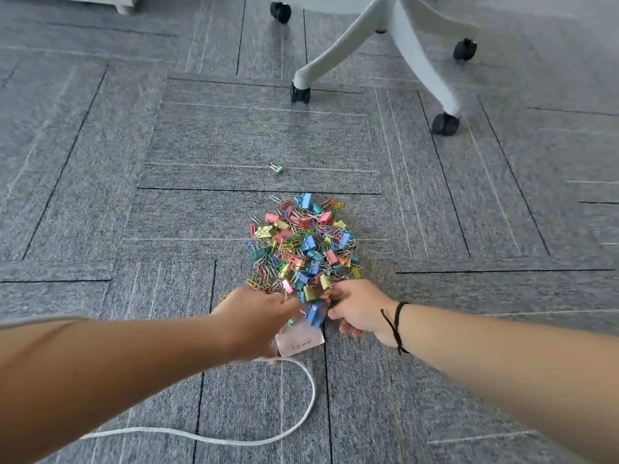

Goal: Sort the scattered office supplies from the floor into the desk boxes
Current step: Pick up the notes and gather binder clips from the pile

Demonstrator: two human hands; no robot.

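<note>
Heap of multicoloured metal binder clips & wire paper clips (303, 247) sits centre frame on grey carpet tiles (100, 195). Both hands at its near edge, prob. to gather: left hand (258, 321) curled, grip unclear; right hand (360, 311) pinching clips. Lone green binder clip (276, 168) above heap. White chair base (385, 45) upper right. No boxes visible.
</note>
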